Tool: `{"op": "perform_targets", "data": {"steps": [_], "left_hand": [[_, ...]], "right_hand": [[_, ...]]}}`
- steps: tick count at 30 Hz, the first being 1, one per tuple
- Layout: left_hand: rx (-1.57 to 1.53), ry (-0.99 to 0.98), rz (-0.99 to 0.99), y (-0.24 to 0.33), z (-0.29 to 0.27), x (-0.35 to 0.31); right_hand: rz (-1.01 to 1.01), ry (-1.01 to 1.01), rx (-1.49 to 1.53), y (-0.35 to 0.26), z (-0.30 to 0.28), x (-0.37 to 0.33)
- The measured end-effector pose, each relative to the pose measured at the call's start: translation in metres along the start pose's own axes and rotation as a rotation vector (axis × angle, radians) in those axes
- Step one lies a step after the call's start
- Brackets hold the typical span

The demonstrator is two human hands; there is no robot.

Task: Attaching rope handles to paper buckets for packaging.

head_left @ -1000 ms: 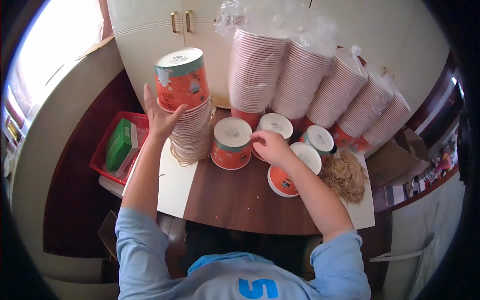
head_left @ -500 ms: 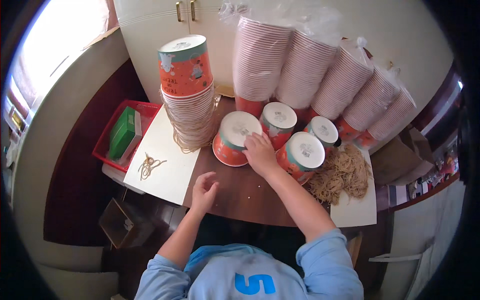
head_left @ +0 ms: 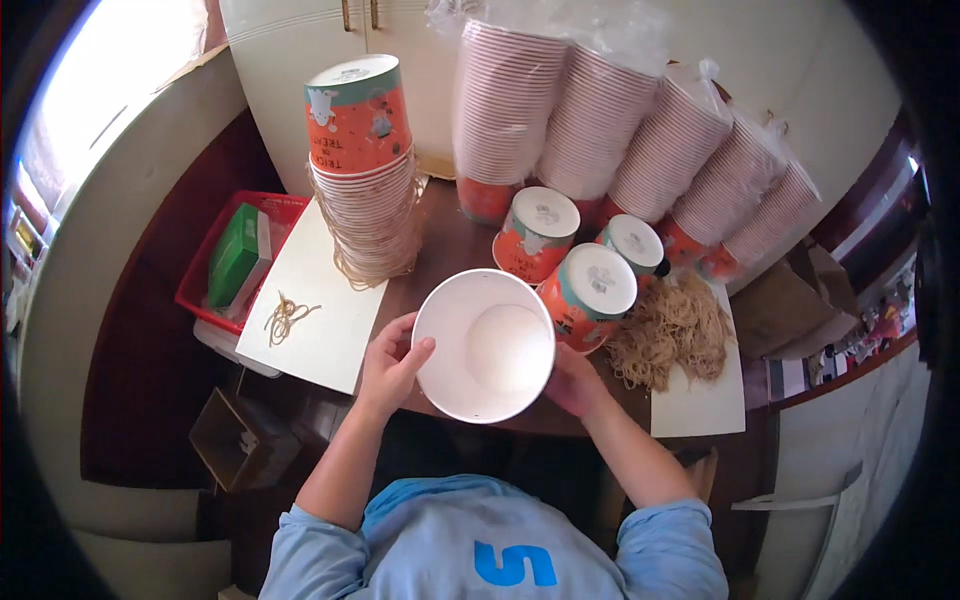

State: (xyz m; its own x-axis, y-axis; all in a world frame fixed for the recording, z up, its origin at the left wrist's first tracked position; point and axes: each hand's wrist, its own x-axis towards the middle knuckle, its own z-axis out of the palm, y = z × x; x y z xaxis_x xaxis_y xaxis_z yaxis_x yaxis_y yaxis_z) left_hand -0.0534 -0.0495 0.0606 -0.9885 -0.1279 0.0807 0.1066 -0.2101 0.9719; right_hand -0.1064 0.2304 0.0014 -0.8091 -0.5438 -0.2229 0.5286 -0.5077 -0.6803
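Observation:
Between my two hands a paper bucket (head_left: 450,345) is tipped with its open mouth toward me, showing a white inside. My left hand (head_left: 391,366) grips its left side, thumb near the rim. My right hand (head_left: 578,380) holds the right side, its fingers partly hidden behind the bucket. Just beyond, three orange and green paper buckets stand upside down: one at the back (head_left: 537,248), one in front (head_left: 578,300) and a smaller-looking one (head_left: 634,240). To the right lies a heap of tan cord (head_left: 675,335). A tall stack of upturned buckets (head_left: 360,130) at left has cords hanging around it.
Several stacks of buckets in clear plastic (head_left: 508,110) line the back of the brown table (head_left: 432,215). A small tangle of cord (head_left: 290,318) lies on the white board (head_left: 335,335) at left. Beyond are a red bin (head_left: 190,290) with a green box (head_left: 238,262), and a cardboard box (head_left: 215,440) below.
The upturned bucket under my right hand has been lifted from the table, turned mouth toward me and brought closer. My left hand, free before, now grips it too. The view has shifted slightly.

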Motion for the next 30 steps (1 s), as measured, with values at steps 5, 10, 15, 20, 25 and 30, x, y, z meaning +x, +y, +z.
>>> {"op": "perform_targets", "data": {"steps": [5,10,15,20,25,30], "left_hand": [[0.243,0.025,-0.07,-0.001,-0.003,0.002],[0.391,0.033,-0.114,0.002,0.012,0.002],[0.49,0.066,0.048,-0.021,0.007,0.004],[0.492,0.086,-0.049,-0.02,0.009,0.001],[0.546,0.061,-0.042,-0.023,0.015,-0.002],[0.5,0.098,-0.107,-0.011,0.017,-0.011]], "right_hand": [[0.118,0.027,-0.158,0.016,-0.016,-0.001],[0.297,0.296,-0.326,0.004,0.012,-0.014],[0.378,0.216,-0.785,-0.009,-0.007,-0.028],[0.161,0.313,-1.144,-0.037,-0.052,-0.061],[-0.014,0.623,-1.612,-0.08,-0.099,-0.092],[-0.048,0.787,-1.613,-0.096,-0.121,-0.097]]}}
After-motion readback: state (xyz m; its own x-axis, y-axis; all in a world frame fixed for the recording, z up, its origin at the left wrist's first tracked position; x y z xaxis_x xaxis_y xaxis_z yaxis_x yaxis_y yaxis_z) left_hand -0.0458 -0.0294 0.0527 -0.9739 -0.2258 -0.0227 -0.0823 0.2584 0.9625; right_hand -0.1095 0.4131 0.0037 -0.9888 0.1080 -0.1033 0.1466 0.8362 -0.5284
